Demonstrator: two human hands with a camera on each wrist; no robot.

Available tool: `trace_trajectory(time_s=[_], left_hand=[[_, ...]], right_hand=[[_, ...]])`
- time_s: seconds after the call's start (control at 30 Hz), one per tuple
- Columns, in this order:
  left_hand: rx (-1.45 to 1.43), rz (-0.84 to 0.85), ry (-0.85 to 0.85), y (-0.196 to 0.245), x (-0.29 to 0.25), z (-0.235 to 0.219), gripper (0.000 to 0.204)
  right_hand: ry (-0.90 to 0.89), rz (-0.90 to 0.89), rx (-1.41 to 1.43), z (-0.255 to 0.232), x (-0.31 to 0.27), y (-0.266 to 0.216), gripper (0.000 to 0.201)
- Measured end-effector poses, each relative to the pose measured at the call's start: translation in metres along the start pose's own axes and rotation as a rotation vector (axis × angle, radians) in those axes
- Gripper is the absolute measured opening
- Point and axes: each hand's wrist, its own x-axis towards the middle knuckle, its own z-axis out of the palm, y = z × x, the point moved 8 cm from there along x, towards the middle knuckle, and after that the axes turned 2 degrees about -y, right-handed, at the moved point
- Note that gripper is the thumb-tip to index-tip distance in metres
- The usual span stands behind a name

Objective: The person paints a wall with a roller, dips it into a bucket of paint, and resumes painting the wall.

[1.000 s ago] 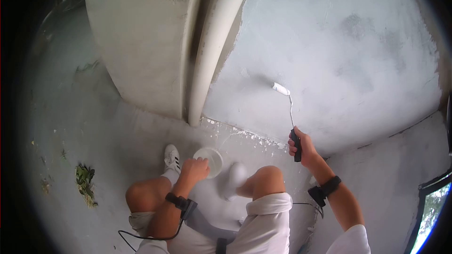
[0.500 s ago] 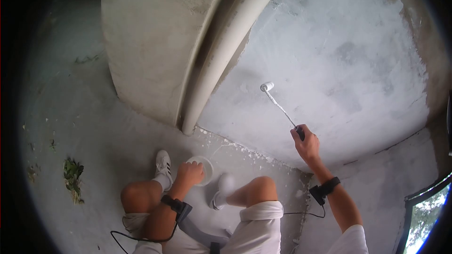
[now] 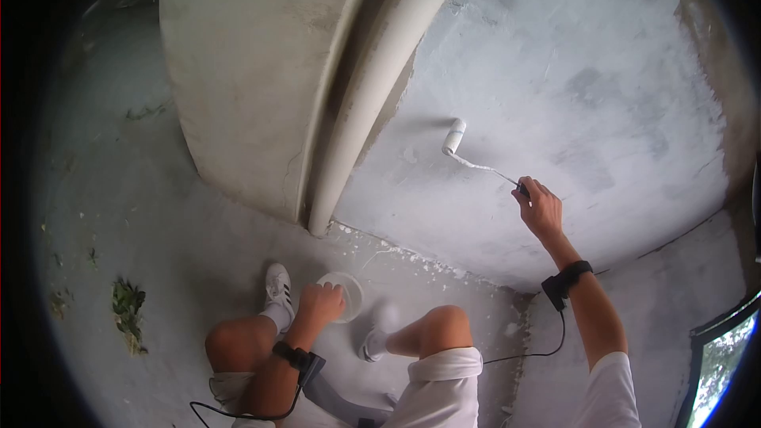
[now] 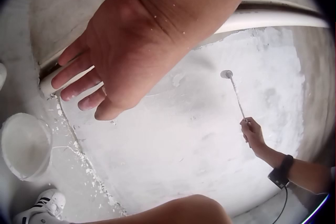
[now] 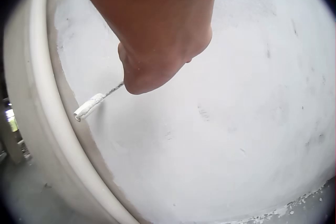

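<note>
My right hand grips the dark handle of a small paint roller, arm stretched out to the wall. The white roller sleeve, on a bent, paint-coated rod, is up against the grey-white wall, left of the hand. In the right wrist view the roller shows beyond the hand, whose fingers are hidden. My left hand hovers by a white bucket on the floor between the feet. Seen from the left wrist, this hand has its fingers extended and holds nothing, apart from the bucket.
A thick pale pipe runs up beside a beige panel, left of the coated wall area. White paint flecks mark the wall's foot. A clump of leaves lies on the floor at left. A window is at lower right.
The right hand has moved up and right, its roller turning from slanting up-left to nearly upright against the wall. The left hand stays by the bucket. The head view has shifted a little.
</note>
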Motion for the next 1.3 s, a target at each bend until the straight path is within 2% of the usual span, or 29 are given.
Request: trace_trajectory(time_s=[0.07,0.27,0.37,0.5,0.6,0.8,0.9,1.17,1.27,1.3], left_hand=[[0.004,0.002,-0.012,0.004,0.000,0.003,0.017],[0.020,-0.002,-0.052,0.010,0.000,0.001,0.017],[0.026,0.009,-0.041,0.013,0.000,0.000,0.017],[0.022,0.017,-0.021,0.012,0.000,-0.004,0.016],[0.027,0.013,-0.019,0.015,-0.001,0.000,0.016],[0.004,0.001,-0.048,0.021,0.000,-0.001,0.016],[0.011,0.000,-0.077,0.014,0.000,0.001,0.016],[0.011,0.002,-0.120,0.017,0.002,0.002,0.018],[-0.055,-0.036,-0.275,0.018,0.007,-0.004,0.026],[-0.057,-0.038,-0.281,0.018,0.007,-0.004,0.026]], right_hand=[[-0.016,0.024,-0.018,0.003,-0.002,0.007,0.021],[-0.024,-0.083,0.054,0.001,-0.018,-0.022,0.020],[-0.063,-0.045,0.060,0.001,-0.033,-0.033,0.021],[-0.099,0.137,0.150,0.011,-0.049,-0.031,0.020],[-0.041,0.089,0.136,0.009,-0.050,-0.025,0.020],[-0.046,-0.071,0.064,0.013,-0.035,-0.015,0.019],[-0.089,0.066,-0.023,0.034,-0.031,-0.002,0.020],[-0.124,-0.016,0.018,0.043,-0.046,-0.017,0.019],[-0.151,-0.047,0.007,0.047,-0.050,-0.023,0.020],[-0.161,-0.050,0.003,0.049,-0.051,-0.025,0.020]])
